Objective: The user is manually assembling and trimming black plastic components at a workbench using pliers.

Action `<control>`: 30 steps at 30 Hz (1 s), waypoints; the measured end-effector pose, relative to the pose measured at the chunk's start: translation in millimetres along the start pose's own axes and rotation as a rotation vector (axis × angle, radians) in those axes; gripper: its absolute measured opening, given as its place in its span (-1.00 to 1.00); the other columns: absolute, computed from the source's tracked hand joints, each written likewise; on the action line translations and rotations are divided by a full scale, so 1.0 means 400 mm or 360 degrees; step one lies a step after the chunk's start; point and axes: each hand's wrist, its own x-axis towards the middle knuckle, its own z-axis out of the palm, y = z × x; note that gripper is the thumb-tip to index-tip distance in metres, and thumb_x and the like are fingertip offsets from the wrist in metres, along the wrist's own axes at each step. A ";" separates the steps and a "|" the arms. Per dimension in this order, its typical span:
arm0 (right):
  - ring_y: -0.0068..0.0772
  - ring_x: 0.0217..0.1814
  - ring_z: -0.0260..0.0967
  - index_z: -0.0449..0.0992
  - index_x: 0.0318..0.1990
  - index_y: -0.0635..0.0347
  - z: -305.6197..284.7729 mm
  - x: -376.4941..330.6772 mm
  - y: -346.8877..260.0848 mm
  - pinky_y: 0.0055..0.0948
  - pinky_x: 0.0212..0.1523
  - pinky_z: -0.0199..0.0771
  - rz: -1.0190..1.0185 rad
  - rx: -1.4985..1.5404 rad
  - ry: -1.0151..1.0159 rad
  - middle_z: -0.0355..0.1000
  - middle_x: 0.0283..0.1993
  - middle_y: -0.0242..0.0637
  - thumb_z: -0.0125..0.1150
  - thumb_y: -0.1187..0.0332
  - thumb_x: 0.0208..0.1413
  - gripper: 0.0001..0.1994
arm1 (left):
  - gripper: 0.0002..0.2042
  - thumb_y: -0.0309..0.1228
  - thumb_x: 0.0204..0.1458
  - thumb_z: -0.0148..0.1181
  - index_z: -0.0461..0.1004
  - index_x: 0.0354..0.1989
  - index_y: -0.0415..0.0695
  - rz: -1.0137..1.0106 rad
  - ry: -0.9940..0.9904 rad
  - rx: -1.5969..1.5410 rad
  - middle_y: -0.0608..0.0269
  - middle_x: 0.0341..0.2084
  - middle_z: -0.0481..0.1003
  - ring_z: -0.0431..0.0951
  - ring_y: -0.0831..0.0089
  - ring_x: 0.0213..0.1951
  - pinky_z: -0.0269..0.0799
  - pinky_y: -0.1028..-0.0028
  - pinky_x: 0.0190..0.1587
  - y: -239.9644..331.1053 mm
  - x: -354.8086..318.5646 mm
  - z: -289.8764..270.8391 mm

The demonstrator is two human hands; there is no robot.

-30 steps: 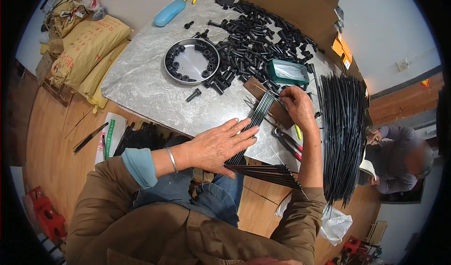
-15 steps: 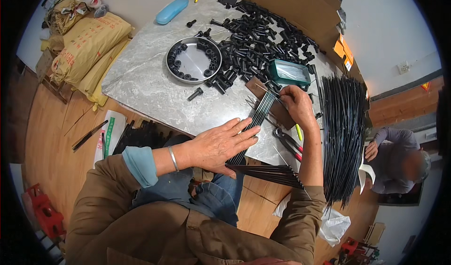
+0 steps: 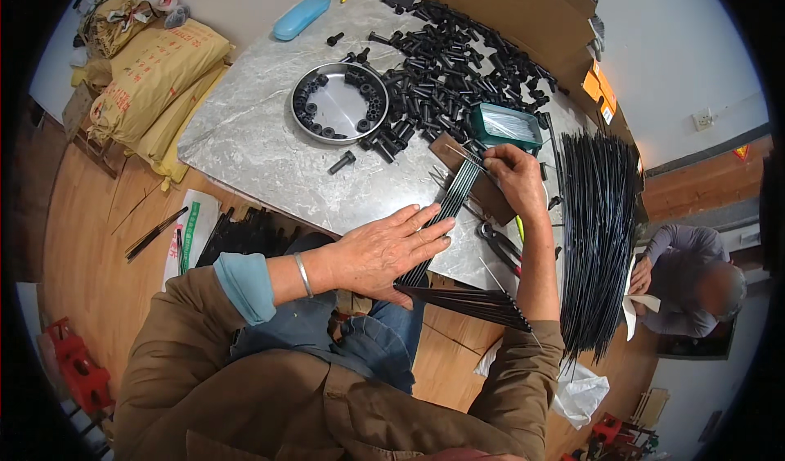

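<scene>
"Grey marbled tabletop [image 3: 245, 134]: black bolts [image 3: 441, 72] heaped towards the far side; round metal dish [image 3: 334, 99] beside them. Left hand [image 3: 386, 248]?"
"Laid across a strip of thin dark rods [image 3: 461, 185], fingers slightly apart."
"Right hand [image 3: 520, 181]?"
"Thumb and fingertips together, clamped on a thin wire [image 3: 466, 157] crossing the strip's upper end."
"Strip's position?"
"Slanting from a brown board [image 3: 495, 201] on the tabletop towards the near edge, under the left palm. Further right: one thick bundle of long black rods [image 3: 601, 240]."
</scene>
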 end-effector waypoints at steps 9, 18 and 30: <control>-0.35 -0.28 0.49 0.58 -0.23 0.24 -0.014 -0.022 0.039 -0.43 -0.21 0.43 -0.0057 0.0071 0.0333 0.55 -0.30 -0.21 0.21 0.40 0.02 -0.83 | -0.01 0.10 -0.31 0.35 0.10 0.23 -0.31 0.0001 -0.0018 -0.0006 -0.06 0.32 -0.03 -0.08 -0.02 0.35 -0.12 0.13 0.36 0.004 0.000 -0.003; -0.21 -0.15 0.39 0.55 -0.22 0.16 -0.018 -0.077 -0.047 -0.34 -0.11 0.34 -0.0480 -0.0758 0.0436 0.44 -0.19 -0.24 0.19 0.44 -0.02 -0.82 | -0.04 0.10 -0.31 0.36 0.13 0.21 -0.31 0.0046 0.0047 0.0000 -0.07 0.30 0.01 -0.07 -0.03 0.35 -0.09 0.11 0.35 0.001 0.002 0.002; -0.02 0.31 0.09 0.47 -0.09 -0.02 0.039 -0.151 -0.051 0.09 0.28 -0.03 -0.1291 -0.1424 0.0140 0.29 0.18 -0.29 0.05 0.37 -0.06 -0.69 | -0.19 0.09 -0.25 0.30 0.30 0.11 -0.30 0.0583 0.0293 0.0166 -0.08 0.22 0.17 -0.04 -0.09 0.33 -0.08 -0.14 0.22 -0.039 0.015 0.074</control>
